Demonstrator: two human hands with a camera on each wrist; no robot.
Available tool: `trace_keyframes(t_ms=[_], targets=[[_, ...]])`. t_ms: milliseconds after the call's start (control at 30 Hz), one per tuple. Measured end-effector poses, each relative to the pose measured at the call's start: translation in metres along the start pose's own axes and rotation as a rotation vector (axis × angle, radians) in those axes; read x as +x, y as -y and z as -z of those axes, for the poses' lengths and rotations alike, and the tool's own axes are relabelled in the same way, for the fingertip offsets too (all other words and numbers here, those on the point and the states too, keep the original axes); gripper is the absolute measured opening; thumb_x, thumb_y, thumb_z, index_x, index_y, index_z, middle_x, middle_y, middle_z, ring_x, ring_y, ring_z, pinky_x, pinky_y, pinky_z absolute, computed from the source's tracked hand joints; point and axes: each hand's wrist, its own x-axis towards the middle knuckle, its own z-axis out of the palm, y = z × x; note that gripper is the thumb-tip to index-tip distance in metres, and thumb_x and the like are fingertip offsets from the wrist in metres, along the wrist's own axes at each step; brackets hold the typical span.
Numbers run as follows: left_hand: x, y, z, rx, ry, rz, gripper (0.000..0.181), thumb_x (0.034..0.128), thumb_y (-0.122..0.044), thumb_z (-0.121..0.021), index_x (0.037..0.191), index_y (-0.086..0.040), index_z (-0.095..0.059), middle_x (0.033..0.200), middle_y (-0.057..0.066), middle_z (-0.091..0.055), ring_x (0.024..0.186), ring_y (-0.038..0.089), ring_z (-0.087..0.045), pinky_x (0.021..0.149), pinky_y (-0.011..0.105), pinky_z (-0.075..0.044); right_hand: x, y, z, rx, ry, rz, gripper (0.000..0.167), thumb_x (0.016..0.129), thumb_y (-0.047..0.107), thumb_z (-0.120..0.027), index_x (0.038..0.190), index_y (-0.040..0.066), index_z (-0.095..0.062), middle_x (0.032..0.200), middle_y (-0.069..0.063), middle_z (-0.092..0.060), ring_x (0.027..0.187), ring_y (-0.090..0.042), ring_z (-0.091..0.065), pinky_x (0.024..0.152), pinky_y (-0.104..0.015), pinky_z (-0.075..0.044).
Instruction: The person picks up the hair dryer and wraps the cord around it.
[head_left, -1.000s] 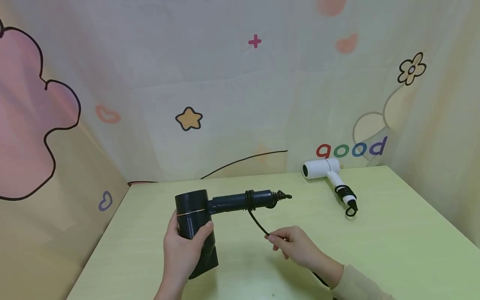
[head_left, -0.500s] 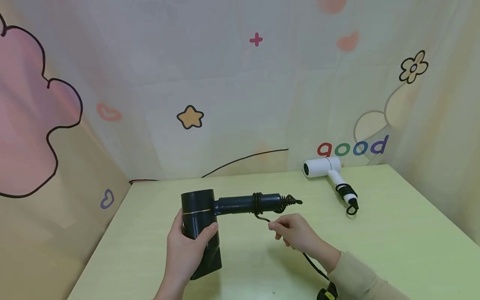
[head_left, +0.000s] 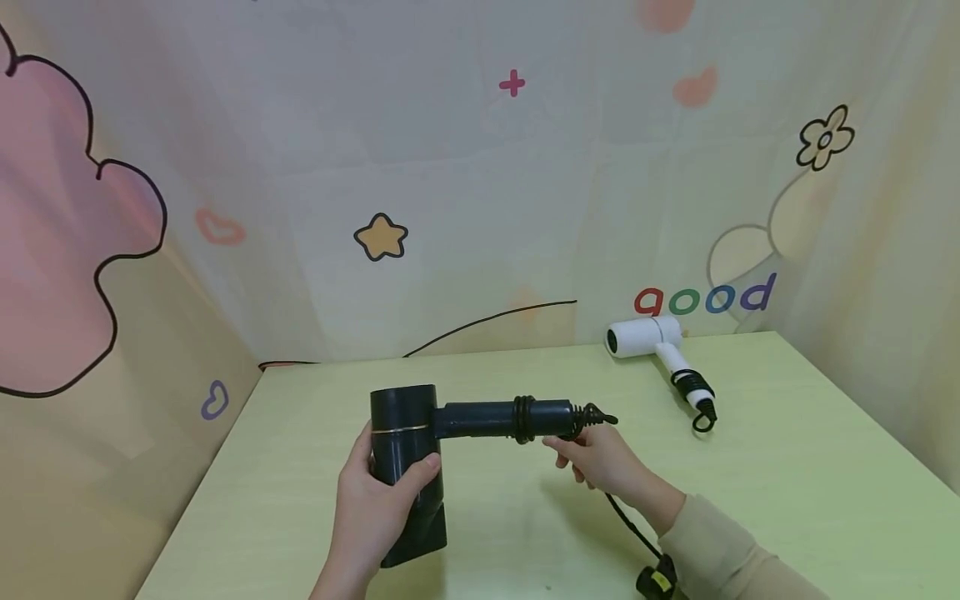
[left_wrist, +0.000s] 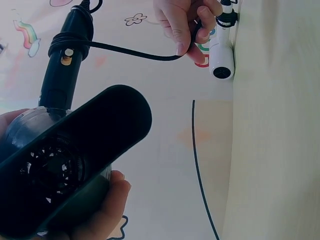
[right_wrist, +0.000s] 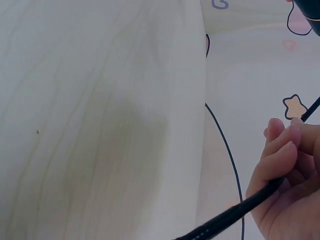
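Observation:
My left hand (head_left: 375, 508) grips the barrel of a dark blue hair dryer (head_left: 405, 454), holding it above the table with its handle pointing right. Several turns of black cord (left_wrist: 135, 52) wrap around that handle. With thumb and fingers, my right hand (head_left: 603, 458) pinches the cord just below the handle's end; the right wrist view shows the cord running through the curled fingers (right_wrist: 280, 162). From this hand the cord hangs down to a black plug (head_left: 656, 579) with a yellow label, near the right sleeve. In the left wrist view, the dryer's nozzle (left_wrist: 100, 130) fills the lower left.
A white hair dryer (head_left: 641, 337) lies at the back right of the pale green table (head_left: 787, 467), black cord wound on its handle. Behind the table hangs a printed curtain (head_left: 465, 183); another curtain side closes off the left.
The dark blue hair dryer has shifted slightly right and down. My right hand has moved from below the handle up close to its end, and the plug has come into view.

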Motion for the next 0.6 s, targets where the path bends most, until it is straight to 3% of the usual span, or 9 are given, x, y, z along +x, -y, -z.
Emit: trace_keyframes(t_ms=[233,333,467,600], targets=[[-0.002,0.003,-0.001,-0.011,0.05,-0.007,0.083,0.0787,-0.031,-0.076,0.146,-0.019,-0.029,0.114,0.017,-0.059,0.084,0.023,-0.066,0.075,0.044,-0.056,0.002,0.003,0.006,0.024,-0.003,0.051,0.017,0.09,0.007,-0.054,0.08,-0.002,-0.064,0.053,-0.001,-0.051,0.045,-0.01,-0.043,0.043,-0.023,-0.037],[-0.003,0.004,-0.002,-0.009,0.071,-0.014,0.085,0.0784,-0.03,-0.076,0.147,-0.019,-0.028,0.116,0.017,-0.058,0.085,0.022,-0.066,0.074,0.044,-0.056,0.001,0.007,0.01,0.043,0.012,0.088,0.013,0.086,0.001,-0.055,0.091,-0.005,-0.066,0.055,-0.001,-0.05,0.046,-0.011,-0.045,0.043,-0.023,-0.038],[-0.004,0.005,-0.003,-0.006,0.097,-0.021,0.085,0.0777,-0.027,-0.077,0.147,-0.021,-0.028,0.116,0.017,-0.058,0.086,0.023,-0.065,0.074,0.044,-0.056,0.001,0.014,0.016,0.034,0.02,0.147,0.021,0.09,0.009,-0.057,0.102,-0.006,-0.068,0.068,-0.004,-0.059,0.057,-0.013,-0.05,0.049,-0.024,-0.041],[-0.004,0.006,-0.002,0.019,0.123,-0.025,0.084,0.0771,-0.028,-0.077,0.146,-0.023,-0.03,0.114,0.016,-0.059,0.085,0.022,-0.065,0.074,0.045,-0.056,0.001,0.018,0.02,-0.002,-0.013,0.161,0.029,0.095,0.02,-0.055,0.094,-0.005,-0.069,0.073,-0.004,-0.063,0.067,-0.014,-0.051,0.058,-0.026,-0.041]])
